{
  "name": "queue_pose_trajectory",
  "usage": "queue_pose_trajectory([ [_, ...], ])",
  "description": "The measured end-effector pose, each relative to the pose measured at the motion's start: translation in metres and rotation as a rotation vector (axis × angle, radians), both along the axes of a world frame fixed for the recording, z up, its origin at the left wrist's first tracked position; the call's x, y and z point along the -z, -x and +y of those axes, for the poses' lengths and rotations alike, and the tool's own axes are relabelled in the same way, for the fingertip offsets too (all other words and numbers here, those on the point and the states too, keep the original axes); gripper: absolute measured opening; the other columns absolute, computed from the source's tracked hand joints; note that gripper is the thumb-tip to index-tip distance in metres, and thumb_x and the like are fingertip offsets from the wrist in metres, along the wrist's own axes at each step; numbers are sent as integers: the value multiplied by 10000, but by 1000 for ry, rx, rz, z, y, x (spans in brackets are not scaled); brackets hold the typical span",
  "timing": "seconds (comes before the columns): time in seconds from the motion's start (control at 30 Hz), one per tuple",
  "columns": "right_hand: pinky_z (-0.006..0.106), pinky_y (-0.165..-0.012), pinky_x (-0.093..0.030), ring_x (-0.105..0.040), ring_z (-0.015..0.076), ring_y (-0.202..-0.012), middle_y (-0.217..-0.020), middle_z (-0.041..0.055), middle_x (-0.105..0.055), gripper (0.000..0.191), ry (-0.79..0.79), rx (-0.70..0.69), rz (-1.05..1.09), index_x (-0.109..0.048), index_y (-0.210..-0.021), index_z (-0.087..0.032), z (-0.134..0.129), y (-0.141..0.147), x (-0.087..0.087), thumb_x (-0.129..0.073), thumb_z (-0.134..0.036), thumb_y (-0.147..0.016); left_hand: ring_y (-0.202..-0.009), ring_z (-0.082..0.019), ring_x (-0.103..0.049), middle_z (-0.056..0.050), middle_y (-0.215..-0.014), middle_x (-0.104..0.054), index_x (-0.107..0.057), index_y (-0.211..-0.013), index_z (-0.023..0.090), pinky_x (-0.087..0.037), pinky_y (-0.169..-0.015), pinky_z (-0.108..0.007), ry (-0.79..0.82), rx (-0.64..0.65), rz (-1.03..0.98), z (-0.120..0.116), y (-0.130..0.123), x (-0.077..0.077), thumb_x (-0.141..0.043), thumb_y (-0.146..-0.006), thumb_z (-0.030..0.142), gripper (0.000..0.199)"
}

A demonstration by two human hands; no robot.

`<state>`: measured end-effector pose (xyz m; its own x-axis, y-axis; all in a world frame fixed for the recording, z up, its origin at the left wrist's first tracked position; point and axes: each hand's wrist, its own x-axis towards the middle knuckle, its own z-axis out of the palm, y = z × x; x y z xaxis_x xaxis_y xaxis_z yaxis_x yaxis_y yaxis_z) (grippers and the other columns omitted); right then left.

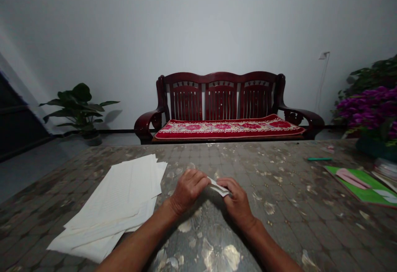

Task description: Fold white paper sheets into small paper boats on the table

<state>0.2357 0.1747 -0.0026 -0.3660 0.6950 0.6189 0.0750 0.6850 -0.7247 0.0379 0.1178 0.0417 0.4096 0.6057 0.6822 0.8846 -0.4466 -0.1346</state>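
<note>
A small folded strip of white paper (218,187) is pinched between my two hands just above the tabletop. My left hand (187,191) grips its left end, and my right hand (237,203) holds its right end with the fingers curled over it. To the left of my left hand lies a loose stack of white lined paper sheets (108,206), slightly fanned and not touching either hand. The folds of the strip are partly hidden by my fingers.
The mottled grey-brown table (279,189) spans the foreground. At its right lie a green folder (361,185) with pink paper, a teal marker (319,159) and a pile of papers (386,169). Beyond stand a dark wooden bench (228,106) and potted plants (79,108).
</note>
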Motion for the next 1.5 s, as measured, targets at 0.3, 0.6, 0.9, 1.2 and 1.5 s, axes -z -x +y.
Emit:
queue_pose_trajectory([
  [0.3,354,-897,-511,-641,210,-969,-1002,64,-696,374,7,-44,-303,-680,-985,-216,7,-2,33,-484,-29,-728,-781,-201,-533,-23,-796,-628,-643,-943,203,-354,-707,-340,89,7,103,-4,0,56,-460,-1029,242,205],
  [0.6,450,-1122,-396,-529,265,-1265,-1335,134,-591,655,82,-69,-467,-569,-1282,-161,4,-11,26,-541,-63,-635,-806,-204,-543,-20,-841,-638,-643,-927,201,-365,-734,-337,256,0,153,3,2,59,-530,-999,260,146],
  [0.9,396,-1028,-489,-584,218,-1190,-1277,128,-615,522,-142,3,-474,-483,-1381,-194,9,-13,24,-422,-98,-872,-836,-188,-543,-19,-902,-623,-652,-1055,225,-389,-742,-302,402,-20,192,4,1,57,-503,-1016,278,163],
  [1.2,273,-841,-518,-656,189,-1016,-1226,100,-645,381,-319,-103,-737,-658,-1137,-226,19,-27,3,-444,-71,-862,-962,-189,-571,-24,-1026,-654,-622,-1012,207,-422,-842,-296,552,-3,95,7,-5,52,-474,-1017,208,149],
  [1.5,277,-848,-484,-642,191,-990,-1064,70,-694,255,-268,-130,-829,-710,-1016,-223,26,-37,1,-496,-130,-914,-949,-199,-579,-25,-1031,-653,-595,-1049,225,-429,-823,-303,623,-28,115,5,-8,38,-518,-995,246,96],
])
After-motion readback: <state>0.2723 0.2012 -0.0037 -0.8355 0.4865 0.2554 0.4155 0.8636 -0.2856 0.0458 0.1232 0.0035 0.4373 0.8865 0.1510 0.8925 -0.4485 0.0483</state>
